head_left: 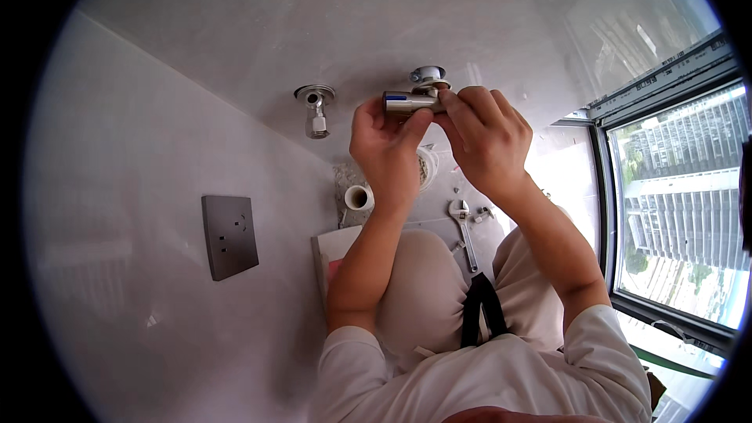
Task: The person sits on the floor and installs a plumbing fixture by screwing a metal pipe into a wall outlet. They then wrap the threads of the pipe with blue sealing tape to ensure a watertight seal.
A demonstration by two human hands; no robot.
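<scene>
A chrome angle valve [409, 99] with a blue mark sticks out of the wall below a round chrome wall flange [428, 74]. My left hand [385, 147] grips the valve body from below, thumb and fingers wrapped around it. My right hand [484, 137] pinches the valve's right end close to the flange. Both forearms rise from the lower edge, over my bent knee.
A second chrome valve [316, 108] is mounted on the wall to the left. A grey wall socket [229, 235] sits on the left wall. On the floor lie an adjustable wrench [464, 223], a white pipe end [358, 197] and small fittings. A large window [681, 204] is at right.
</scene>
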